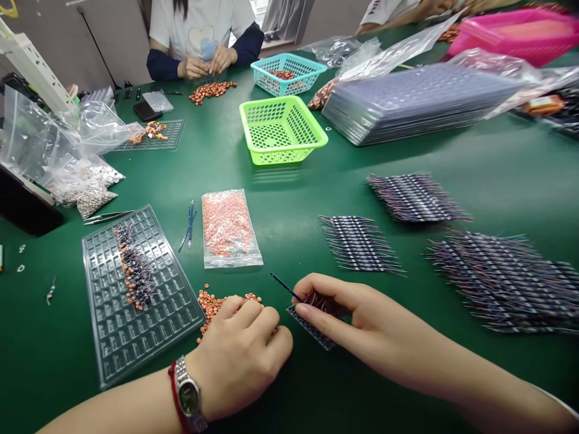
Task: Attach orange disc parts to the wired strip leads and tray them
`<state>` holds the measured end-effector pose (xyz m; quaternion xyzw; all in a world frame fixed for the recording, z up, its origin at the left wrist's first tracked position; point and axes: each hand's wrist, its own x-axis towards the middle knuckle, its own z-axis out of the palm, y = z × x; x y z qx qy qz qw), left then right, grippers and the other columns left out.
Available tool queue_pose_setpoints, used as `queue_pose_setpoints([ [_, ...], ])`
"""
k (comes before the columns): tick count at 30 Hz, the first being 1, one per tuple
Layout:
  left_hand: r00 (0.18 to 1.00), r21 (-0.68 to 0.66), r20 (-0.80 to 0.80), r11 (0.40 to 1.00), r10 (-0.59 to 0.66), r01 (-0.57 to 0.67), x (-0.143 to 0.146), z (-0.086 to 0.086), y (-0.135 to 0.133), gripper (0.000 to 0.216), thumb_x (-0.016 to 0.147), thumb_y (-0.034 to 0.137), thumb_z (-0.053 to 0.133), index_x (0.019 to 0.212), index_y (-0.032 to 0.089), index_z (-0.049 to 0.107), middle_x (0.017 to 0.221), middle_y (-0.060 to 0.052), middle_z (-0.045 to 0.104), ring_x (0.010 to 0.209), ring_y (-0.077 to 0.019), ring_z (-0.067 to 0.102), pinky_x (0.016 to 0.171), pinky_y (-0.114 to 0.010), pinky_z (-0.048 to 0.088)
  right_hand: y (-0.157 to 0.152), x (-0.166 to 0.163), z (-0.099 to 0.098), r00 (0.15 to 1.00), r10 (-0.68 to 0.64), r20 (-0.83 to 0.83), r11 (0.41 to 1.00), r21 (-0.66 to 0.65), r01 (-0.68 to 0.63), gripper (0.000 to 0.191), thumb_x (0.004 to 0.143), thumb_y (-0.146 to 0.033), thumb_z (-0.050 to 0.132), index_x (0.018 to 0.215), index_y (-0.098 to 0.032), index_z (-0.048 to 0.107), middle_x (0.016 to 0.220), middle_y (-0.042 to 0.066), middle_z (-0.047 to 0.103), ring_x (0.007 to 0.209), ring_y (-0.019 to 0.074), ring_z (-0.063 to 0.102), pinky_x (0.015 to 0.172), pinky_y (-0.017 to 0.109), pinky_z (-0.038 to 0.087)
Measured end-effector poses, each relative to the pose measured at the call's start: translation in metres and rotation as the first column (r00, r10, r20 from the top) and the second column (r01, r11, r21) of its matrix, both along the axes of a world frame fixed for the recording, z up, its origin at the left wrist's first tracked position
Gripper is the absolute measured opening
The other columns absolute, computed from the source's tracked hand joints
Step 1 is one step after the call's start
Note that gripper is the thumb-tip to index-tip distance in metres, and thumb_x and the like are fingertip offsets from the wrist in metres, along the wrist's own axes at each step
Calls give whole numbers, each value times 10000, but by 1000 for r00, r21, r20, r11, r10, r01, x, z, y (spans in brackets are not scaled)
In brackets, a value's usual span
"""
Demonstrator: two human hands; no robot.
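Observation:
My right hand (348,313) pinches a narrow dark circuit board strip (312,328) with thin wires between thumb and fingers. One thin dark strip (284,286) sticks out past the fingertips to the upper left. My left hand (246,352), with a watch on the wrist, is curled at the near edge of a pile of small orange rings (208,304). Its fingertips are hidden, so I cannot see what they hold. Left of it lies a clear ridged plastic tray (169,289), bearing a row of small wired parts with orange rings (136,271).
A bag of orange rings (226,223) lies ahead, beside loose blue strips (189,226). Bundles of wired strips (362,244) spread to the right. Farther off stand a green basket (283,129) and stacked clear trays (416,99). Across the table a person (203,42) works.

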<state>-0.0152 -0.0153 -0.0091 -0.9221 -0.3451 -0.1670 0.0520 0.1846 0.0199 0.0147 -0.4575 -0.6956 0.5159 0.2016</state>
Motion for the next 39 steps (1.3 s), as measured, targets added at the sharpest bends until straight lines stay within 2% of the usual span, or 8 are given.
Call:
queue_pose_setpoints([
  [5, 996, 117, -57, 991, 65, -58, -22, 8, -3, 157, 928, 96, 484, 968, 122, 634, 902, -41, 648, 802, -177, 543, 807, -350, 360, 0, 2, 2, 1000, -19, -23, 1000, -17, 18, 262, 951, -409, 502, 792, -210, 564, 627, -10, 517, 547, 163, 471, 484, 254, 383],
  [10, 988, 204, -90, 973, 126, -106, -53, 10, -19, 185, 956, 276, 556, 1061, 154, 648, 1016, -46, 683, 933, -178, 570, 845, -365, 363, -1, 1, 1, 998, -28, -47, 998, -49, 26, 268, 955, -427, 511, 812, -210, 578, 656, -2, 531, 559, 164, 480, 483, 251, 389],
  [14, 972, 219, -176, 968, 159, -118, -53, 6, -14, 212, 968, 316, 529, 1079, 172, 637, 1102, -56, 675, 1041, -195, 558, 908, -382, 360, -2, -1, -2, 999, -8, -52, 999, -46, 6, 263, 966, -421, 508, 832, -208, 586, 684, 6, 549, 589, 169, 487, 502, 254, 394],
  [18, 972, 218, -139, 963, 189, -156, -44, 9, -2, 195, 978, 307, 507, 1028, 170, 636, 1057, -62, 676, 988, -192, 572, 909, -379, 352, -2, -5, -6, 998, 20, -54, 999, -28, -22, 254, 973, -412, 490, 857, -208, 584, 689, 2, 551, 604, 170, 491, 528, 256, 402],
  [22, 992, 149, -25, 982, 121, -116, -40, 12, -8, 161, 950, 282, 559, 977, 149, 646, 971, -36, 681, 912, -180, 585, 891, -363, 368, -3, -13, -12, 998, 18, -60, 1000, 26, -16, 280, 963, -423, 511, 805, -202, 580, 656, -7, 543, 582, 161, 484, 519, 244, 395],
  [28, 1000, 68, 18, 998, 13, -14, -41, 5, -30, 225, 938, 244, 586, 1087, 91, 659, 958, -32, 690, 970, -159, 583, 925, -347, 362, -5, -23, -23, 1000, 16, 15, 979, 203, -19, 237, 966, -304, 473, 775, -196, 565, 644, -5, 536, 556, 155, 471, 514, 250, 381],
  [35, 995, 225, 3, 970, -96, 93, -41, -13, -35, 267, 912, 375, 604, 1046, 172, 712, 1055, -41, 690, 1051, -175, 544, 853, -309, 406, -7, -25, -25, 990, 39, 136, 963, 259, -73, 295, 986, -320, 427, 737, -206, 535, 624, -4, 530, 531, 151, 462, 488, 249, 382],
  [39, 996, 258, 40, 963, -83, 70, -37, -21, -37, 252, 949, 358, 529, 942, 214, 735, 1002, -3, 706, 997, -148, 555, 807, -276, 411, -7, -23, -23, 982, 73, 173, 959, 260, -117, 329, 1011, -362, 432, 745, -212, 553, 637, 5, 554, 536, 151, 471, 487, 252, 392],
])
